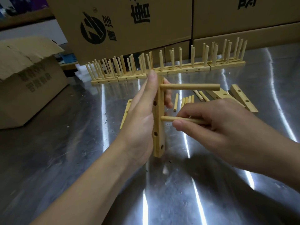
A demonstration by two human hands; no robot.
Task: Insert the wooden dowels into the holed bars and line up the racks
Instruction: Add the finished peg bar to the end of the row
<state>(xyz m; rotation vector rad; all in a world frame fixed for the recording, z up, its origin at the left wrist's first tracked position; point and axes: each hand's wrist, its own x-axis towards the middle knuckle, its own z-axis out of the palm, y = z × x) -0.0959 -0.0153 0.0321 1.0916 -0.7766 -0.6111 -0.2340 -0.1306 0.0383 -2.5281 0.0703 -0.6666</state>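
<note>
Now my left hand (142,120) grips the holed bar (159,127) upright above the counter (65,159), fingers curled round it. One dowel (190,87) already stands out from its top hole. My right hand (215,125) pinches a second dowel (175,119), its tip in a middle hole. Two lower holes are free.

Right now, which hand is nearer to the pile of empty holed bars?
Right. The right hand sits just in front of the pile; the left hand is farther left, gripping the held bar.
</note>
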